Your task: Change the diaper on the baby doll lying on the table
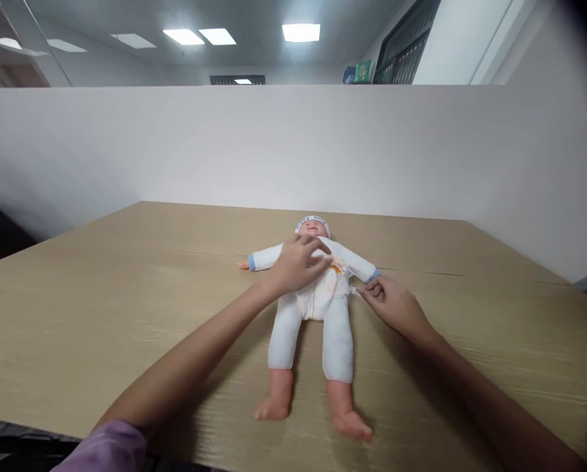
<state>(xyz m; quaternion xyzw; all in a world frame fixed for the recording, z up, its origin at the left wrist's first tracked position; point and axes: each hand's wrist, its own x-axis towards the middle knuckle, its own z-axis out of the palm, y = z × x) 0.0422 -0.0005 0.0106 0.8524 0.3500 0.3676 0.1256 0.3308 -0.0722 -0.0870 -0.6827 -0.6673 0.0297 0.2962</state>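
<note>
A baby doll (338, 341) in white clothes with blue cuffs and a white headband lies on its back, feet toward me. Round its hips is a white diaper (317, 303) with an orange print at the waist. My left hand (300, 263) lies over the doll's belly at the top of the diaper, fingers apart and slightly bent. At the doll's hip on the right, my right hand (389, 301) pinches the diaper's side tab (355, 290). Part of the doll's chest and the diaper's left side are hidden behind my left hand.
The doll rests on a wide tan table (126, 295) with a seam across it. A white partition (224, 144) rises behind the far edge. Dark objects stand beyond the table's left (0, 229) and right sides.
</note>
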